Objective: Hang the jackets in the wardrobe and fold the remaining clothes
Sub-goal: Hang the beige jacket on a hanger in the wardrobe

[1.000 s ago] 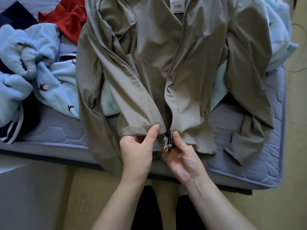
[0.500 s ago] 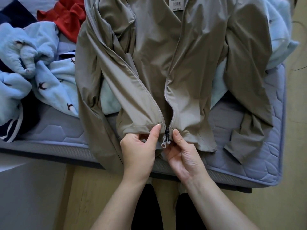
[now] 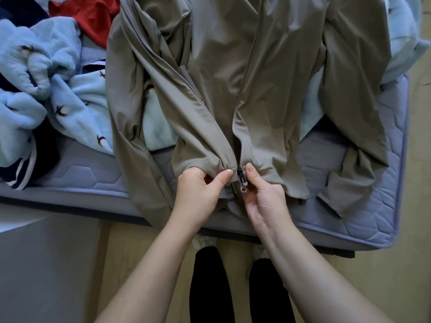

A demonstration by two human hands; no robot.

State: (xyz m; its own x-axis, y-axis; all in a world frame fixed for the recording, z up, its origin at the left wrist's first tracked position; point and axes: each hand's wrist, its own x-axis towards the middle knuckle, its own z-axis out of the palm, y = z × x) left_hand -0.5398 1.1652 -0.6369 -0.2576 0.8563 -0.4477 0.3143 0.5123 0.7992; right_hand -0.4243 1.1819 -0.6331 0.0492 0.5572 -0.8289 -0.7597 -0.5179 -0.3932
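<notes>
Thumbs meet at the zipper base: left hand [image 3: 200, 190] pinches the left hem, thumb pressed on top and the other fingers curled under the fabric; right hand [image 3: 264, 198] pinches the right hem the same way, thumb just beside the slider [image 3: 240, 176]. Both grips closed on cloth, pulling the two front panels together so the zipper ends line up. Pull tab [image 3: 244, 188] hangs free below the slider. Can't tell if the pin is seated in the slider; the thumbs cover that spot. Jacket [image 3: 233, 89] lies front-up across the mattress [image 3: 363, 206], hem at the near edge within reach, sleeves spilling to either side, front unzipped above the slider. Blue clothes [image 3: 46, 89] and a red piece [image 3: 93, 17] piled to its left, unfolded. Likely zipping up first so the jacket sits straight on a hanger.
</notes>
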